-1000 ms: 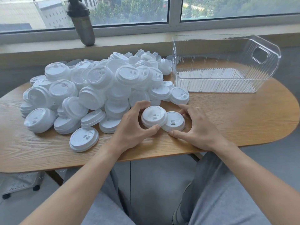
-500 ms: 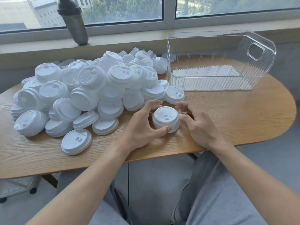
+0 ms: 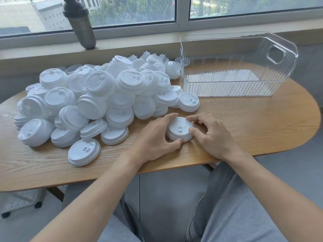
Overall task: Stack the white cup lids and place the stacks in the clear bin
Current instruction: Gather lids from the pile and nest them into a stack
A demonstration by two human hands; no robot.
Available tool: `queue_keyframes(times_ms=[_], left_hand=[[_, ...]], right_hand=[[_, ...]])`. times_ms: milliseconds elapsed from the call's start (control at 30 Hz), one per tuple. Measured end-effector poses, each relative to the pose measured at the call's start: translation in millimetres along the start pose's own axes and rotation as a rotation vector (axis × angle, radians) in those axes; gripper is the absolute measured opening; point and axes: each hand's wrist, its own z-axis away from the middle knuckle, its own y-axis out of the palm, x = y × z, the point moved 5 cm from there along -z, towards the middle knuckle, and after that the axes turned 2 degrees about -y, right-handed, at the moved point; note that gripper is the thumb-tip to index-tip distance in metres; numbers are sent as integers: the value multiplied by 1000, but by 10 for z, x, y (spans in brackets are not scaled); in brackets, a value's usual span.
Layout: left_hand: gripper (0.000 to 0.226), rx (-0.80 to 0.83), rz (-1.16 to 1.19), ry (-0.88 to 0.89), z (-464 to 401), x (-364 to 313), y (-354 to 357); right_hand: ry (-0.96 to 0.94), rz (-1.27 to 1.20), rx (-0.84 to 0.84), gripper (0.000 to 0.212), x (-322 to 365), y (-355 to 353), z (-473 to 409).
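Observation:
A short stack of white cup lids (image 3: 179, 128) sits on the wooden table (image 3: 253, 123) near its front edge. My left hand (image 3: 153, 138) grips the stack from the left, thumb at its near rim and fingers round the far side. My right hand (image 3: 212, 135) pinches it from the right, thumb on its rim. A big loose pile of white lids (image 3: 97, 95) covers the table's left half. The clear bin (image 3: 239, 67) stands at the back right with nothing in it.
A dark metal bottle (image 3: 81, 25) stands on the windowsill behind the pile. One single lid (image 3: 84, 151) lies apart at the pile's front. Another lid (image 3: 188, 101) lies close to the bin's near left corner. My knees are under the table's front edge.
A second ago two lids lay side by side, one in each hand. They have been brought together into one stack, which both hands now hold.

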Motion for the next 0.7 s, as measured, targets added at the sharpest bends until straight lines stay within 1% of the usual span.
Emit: queue_keyframes(times_ms=[333, 433, 533, 700], left_hand=[[91, -8, -10, -1, 2, -27, -17], [97, -15, 16, -11, -3, -13, -22], [93, -48, 24, -20, -6, 9, -35], [90, -99, 71, -47, -14, 58, -63]], right_hand=[[-2, 40, -24, 26, 28, -21, 20], [22, 1, -90, 23, 34, -52, 7], [71, -39, -151, 24, 11, -95, -28], [121, 69, -238, 26, -102, -135, -143]])
